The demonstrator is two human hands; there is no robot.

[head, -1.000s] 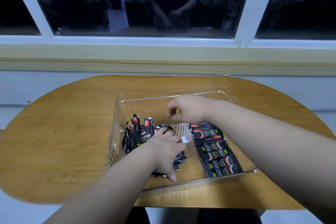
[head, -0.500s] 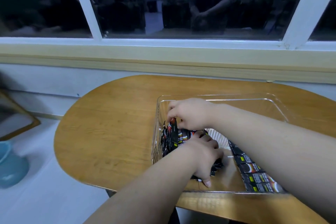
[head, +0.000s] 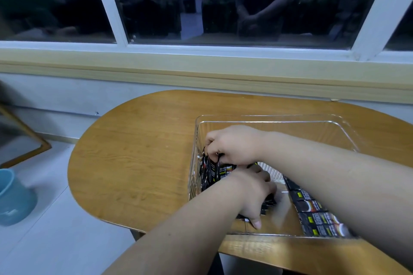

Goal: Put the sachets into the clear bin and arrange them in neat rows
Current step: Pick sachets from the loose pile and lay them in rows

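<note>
Our right hand [head: 234, 144] pinched the top edges of the upright sachets [head: 209, 172], fingertips curled tight on them. We judged this was to keep them standing against the left wall of the clear bin [head: 268, 117]. Our left hand [head: 252, 194] lay curved over the loose sachets [head: 269, 202] beside them, thumb at the near edge, clasping the pile so it could not slide apart while the standing ones were squared up. Along the bin's right side a flat row of sachets [head: 317, 214] already lay end to end, partly under our right forearm. The bin sat on the wooden table [head: 138, 152], and no sachets showed outside it.
</note>
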